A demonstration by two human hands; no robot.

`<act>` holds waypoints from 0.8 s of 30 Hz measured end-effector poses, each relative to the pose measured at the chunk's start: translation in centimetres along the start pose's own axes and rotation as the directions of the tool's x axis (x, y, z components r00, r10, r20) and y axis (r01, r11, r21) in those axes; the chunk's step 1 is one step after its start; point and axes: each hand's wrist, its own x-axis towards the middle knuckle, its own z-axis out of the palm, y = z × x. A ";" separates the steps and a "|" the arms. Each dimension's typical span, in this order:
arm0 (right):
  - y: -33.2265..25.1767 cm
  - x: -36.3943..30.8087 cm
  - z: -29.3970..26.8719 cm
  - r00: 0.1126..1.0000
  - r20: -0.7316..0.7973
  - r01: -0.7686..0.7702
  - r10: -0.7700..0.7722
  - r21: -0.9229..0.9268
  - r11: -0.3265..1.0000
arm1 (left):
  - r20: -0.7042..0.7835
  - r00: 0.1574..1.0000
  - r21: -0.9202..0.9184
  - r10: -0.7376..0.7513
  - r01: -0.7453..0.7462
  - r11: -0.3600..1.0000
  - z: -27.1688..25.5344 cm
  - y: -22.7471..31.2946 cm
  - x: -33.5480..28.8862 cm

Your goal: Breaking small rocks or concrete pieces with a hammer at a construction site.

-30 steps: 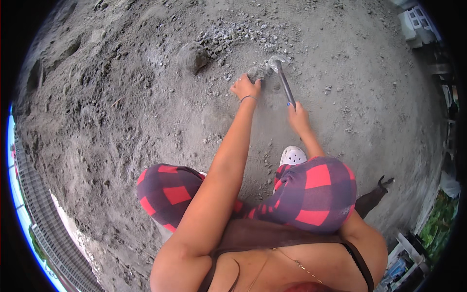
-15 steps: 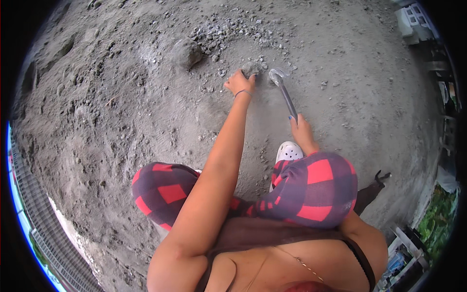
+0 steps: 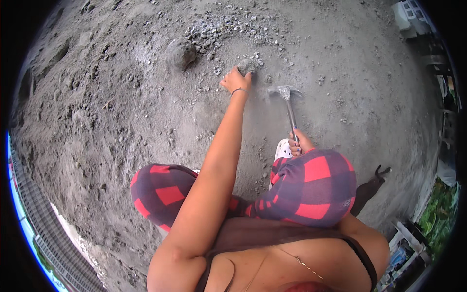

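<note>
Grey earth, one expanse of ground: lumpy toward its left edge, smoother toward its right.

Checked trousers, one pair, red and dark: I count two bent knees at the ground's near edge.

Hammer, one, claw type: its dusty head points toward the ground's far edge, its handle toward the near edge. From my end I cannot tell whether the head touches the ground.

Clog, one in clear view: white, pierced with holes, just beside the right hand.

Large rock, one: rounded, lying toward the ground's far edge, left of the middle.

Hands, two. My right hand has its fingers closed round the lower handle. My left hand is partly curled, thumb apart from the fingers, round the near side of one grey stone; I cannot tell how firmly.

That stone sits between the large rock and the hammer head, apart from both.

Bracelet, one: thin, dark, on the left wrist.

Gravel, one scattered patch, pieces too many to count: toward the far edge, beyond the stone.
</note>
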 end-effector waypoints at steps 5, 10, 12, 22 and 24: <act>-6.6 5.2 5.0 0.979 -0.016 0.193 -0.205 -0.280 0.941 | 0.115 0.992 -0.003 -0.057 0.058 0.998 -0.7 0.2 0.4; -12.5 9.1 10.0 0.956 0.092 0.290 -0.277 -0.392 0.873 | -0.046 0.991 -0.065 -0.129 0.126 0.990 -1.5 -1.8 0.0; -12.8 7.5 10.9 0.917 0.114 0.394 -0.382 -0.408 0.824 | -0.044 0.995 -0.066 -0.089 0.086 0.994 -1.6 -2.1 -0.6; -8.0 -1.0 13.7 0.357 0.242 0.713 -0.902 -0.695 0.095 | -0.092 0.993 -0.066 0.077 -0.083 0.994 -0.7 -1.4 -1.0; -6.9 -0.2 13.1 0.293 0.248 0.588 -0.923 -0.808 -0.031 | -0.059 0.997 -0.070 0.058 -0.062 0.996 -0.6 -1.2 -1.1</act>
